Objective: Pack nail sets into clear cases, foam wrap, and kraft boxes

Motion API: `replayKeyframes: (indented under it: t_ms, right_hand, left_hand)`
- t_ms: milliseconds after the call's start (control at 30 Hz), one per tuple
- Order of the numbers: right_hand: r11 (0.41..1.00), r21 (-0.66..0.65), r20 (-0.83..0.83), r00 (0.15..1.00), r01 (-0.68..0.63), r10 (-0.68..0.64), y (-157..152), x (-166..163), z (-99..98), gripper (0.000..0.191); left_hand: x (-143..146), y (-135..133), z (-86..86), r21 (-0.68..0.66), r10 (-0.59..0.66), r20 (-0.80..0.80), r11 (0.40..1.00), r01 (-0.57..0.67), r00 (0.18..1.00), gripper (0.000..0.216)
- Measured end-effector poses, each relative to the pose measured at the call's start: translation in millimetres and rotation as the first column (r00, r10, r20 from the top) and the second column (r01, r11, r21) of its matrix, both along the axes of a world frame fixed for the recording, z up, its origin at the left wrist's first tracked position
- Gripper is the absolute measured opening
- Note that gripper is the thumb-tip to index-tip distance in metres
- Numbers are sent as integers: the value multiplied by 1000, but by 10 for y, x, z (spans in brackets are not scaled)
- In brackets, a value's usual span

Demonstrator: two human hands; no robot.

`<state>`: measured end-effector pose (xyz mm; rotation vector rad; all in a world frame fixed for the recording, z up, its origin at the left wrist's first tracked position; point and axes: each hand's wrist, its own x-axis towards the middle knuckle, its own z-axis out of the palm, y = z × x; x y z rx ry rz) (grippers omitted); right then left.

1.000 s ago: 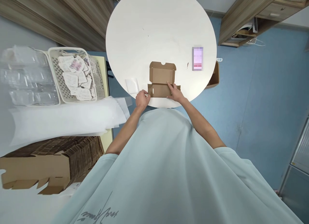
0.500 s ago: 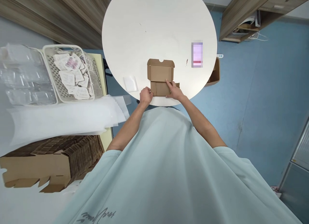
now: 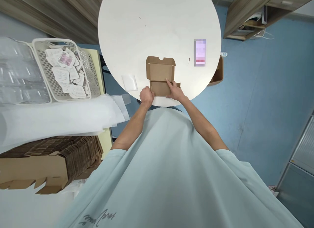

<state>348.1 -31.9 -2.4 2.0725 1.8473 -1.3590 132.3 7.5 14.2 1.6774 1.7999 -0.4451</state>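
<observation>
A small brown cardboard box [image 3: 160,72] sits near the front edge of a round white table [image 3: 157,28], its lid standing open at the back. My left hand [image 3: 146,96] is curled against the box's left side flap, fingers closed on it. My right hand [image 3: 174,91] rests on the right front of the box, with the index finger stretched along the top edge of the front wall. A small white packet [image 3: 130,82] lies on the table to the left of the box.
A phone [image 3: 200,52] lies on the table's right side. To the left stand a white basket [image 3: 66,70] of packets, clear plastic trays [image 3: 17,77], white sheets [image 3: 61,118] and a stack of flat cardboard blanks [image 3: 49,159]. A cardboard box [image 3: 217,74] sits on the blue floor.
The box's left side flap has been folded in by my left hand, which moved right against the box. The front part now looks narrower. My right hand stays on the right front.
</observation>
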Motion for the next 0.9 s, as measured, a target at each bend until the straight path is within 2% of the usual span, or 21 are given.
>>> replayKeyframes:
  t_ms: [100, 167, 267, 367, 467, 567, 700, 900]
  right_hand:
    - [996, 71, -12, 998, 59, -58, -108, 19, 86, 122]
    - [974, 162, -28, 988, 156, -153, -231, 69, 140, 106]
    - [906, 240, -6, 933, 350, -359, -414, 182, 145, 77]
    - [858, 158, 55, 863, 489, -502, -507, 278, 61, 46]
    - [827, 84, 79, 824, 555, -561, -511, 303, -18, 17]
    - [818, 109, 29, 820, 565, -571, -493, 265, -20, 13]
    - [838, 140, -88, 850, 527, -520, -481, 153, 46, 13]
    - [870, 176, -174, 884, 461, -434, -438, -117, 64, 25]
  left_hand:
    - [-10, -8, 16, 0, 15, 9, 1000, -15, 1000, 34]
    - [-6, -8, 21, 5, 28, 19, 1000, -28, 999, 34]
    - [7, -4, 33, 7, 43, 33, 999, -43, 999, 35]
    - [18, 3, 51, -4, 36, 33, 999, -36, 999, 36]
    - [26, 8, 61, -8, 25, 27, 1000, -24, 999, 36]
    - [34, 7, 55, -2, 36, 26, 999, -36, 999, 35]
    - [54, 2, 68, 6, 44, 32, 999, -44, 999, 38]
    - [77, 12, 142, -18, 36, 31, 999, -35, 999, 44]
